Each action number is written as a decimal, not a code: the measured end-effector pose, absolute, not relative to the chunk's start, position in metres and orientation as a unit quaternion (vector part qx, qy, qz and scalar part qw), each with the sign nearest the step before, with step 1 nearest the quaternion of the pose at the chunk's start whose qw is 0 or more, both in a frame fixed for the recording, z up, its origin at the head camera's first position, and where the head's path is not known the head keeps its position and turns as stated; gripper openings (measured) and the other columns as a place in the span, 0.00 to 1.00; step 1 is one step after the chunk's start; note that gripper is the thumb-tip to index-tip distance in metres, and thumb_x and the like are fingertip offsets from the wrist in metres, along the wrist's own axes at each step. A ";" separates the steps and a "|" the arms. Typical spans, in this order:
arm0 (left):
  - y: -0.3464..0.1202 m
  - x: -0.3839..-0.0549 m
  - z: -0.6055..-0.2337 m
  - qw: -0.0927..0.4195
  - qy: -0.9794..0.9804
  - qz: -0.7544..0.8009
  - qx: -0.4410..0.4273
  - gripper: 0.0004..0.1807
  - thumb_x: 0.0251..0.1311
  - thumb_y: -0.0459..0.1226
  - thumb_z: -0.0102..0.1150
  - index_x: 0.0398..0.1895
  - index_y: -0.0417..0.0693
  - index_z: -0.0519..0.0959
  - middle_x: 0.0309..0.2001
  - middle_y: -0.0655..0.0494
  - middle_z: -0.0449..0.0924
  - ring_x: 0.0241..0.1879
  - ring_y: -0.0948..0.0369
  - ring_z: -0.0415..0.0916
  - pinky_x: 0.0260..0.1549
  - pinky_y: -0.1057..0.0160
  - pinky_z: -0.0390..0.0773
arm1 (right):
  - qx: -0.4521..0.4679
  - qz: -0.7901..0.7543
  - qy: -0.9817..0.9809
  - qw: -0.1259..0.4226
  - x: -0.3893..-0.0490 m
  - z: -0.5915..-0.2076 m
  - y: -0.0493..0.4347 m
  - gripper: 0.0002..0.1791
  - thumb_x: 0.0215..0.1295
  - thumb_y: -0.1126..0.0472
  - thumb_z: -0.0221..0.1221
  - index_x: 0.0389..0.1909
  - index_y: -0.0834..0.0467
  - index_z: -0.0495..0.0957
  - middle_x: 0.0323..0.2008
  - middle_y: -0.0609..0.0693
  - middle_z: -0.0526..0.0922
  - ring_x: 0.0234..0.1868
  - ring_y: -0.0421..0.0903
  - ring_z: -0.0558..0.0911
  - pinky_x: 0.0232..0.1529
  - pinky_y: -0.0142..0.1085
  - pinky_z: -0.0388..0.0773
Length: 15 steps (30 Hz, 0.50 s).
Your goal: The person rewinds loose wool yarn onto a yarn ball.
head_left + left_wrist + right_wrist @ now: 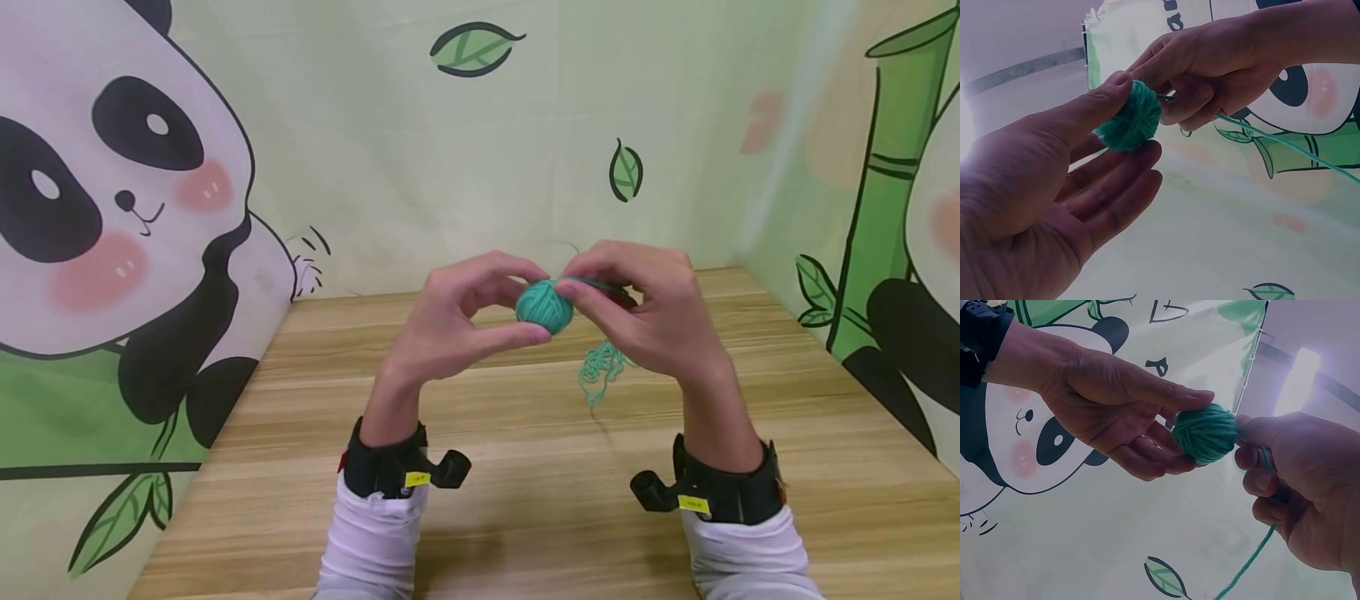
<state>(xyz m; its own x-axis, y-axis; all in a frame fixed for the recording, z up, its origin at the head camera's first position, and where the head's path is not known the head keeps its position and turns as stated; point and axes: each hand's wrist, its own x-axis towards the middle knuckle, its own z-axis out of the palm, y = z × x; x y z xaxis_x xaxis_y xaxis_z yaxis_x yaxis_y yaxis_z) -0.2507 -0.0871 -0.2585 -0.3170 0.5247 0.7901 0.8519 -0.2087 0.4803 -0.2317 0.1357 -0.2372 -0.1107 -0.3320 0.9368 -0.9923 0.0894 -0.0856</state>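
Observation:
A small ball of teal yarn (543, 307) is held up above the wooden table. My left hand (467, 321) grips it between thumb and fingers, from the left side. On the other side my right hand (647, 304) pinches the yarn strand close against the ball. In the right wrist view the strand (1246, 565) runs through the curled fingers and hangs down below them. The ball (1205, 434) shows wraps crossing in different directions. Beneath the right hand, a loose tangle of the same yarn (602, 367) shows over the table.
The wood-grain table (525, 500) stretches under both arms. Behind it hangs a pale green backdrop (360, 150) with pandas, leaves and bamboo printed on it. Black wrist straps with small cameras (450, 469) sit over the white sleeves.

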 end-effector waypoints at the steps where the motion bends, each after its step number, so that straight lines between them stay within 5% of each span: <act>1: -0.087 -0.251 -0.258 0.151 -0.607 -0.537 -0.566 0.29 0.43 0.14 0.74 0.53 0.24 0.78 0.46 0.40 0.83 0.39 0.53 0.85 0.44 0.51 0.89 | 0.533 0.413 -0.620 0.400 -0.232 -0.237 0.136 0.23 0.73 0.52 0.63 0.32 0.71 0.84 0.24 0.51 0.82 0.20 0.34 0.64 0.17 0.26 0.59; 15: -0.086 -0.242 -0.250 0.163 -0.612 -0.511 -0.580 0.23 0.48 0.19 0.74 0.51 0.24 0.80 0.46 0.41 0.84 0.42 0.54 0.83 0.45 0.52 0.88 | 0.534 0.416 -0.612 0.408 -0.234 -0.237 0.134 0.23 0.73 0.53 0.63 0.31 0.72 0.84 0.24 0.52 0.84 0.20 0.35 0.67 0.19 0.23 0.62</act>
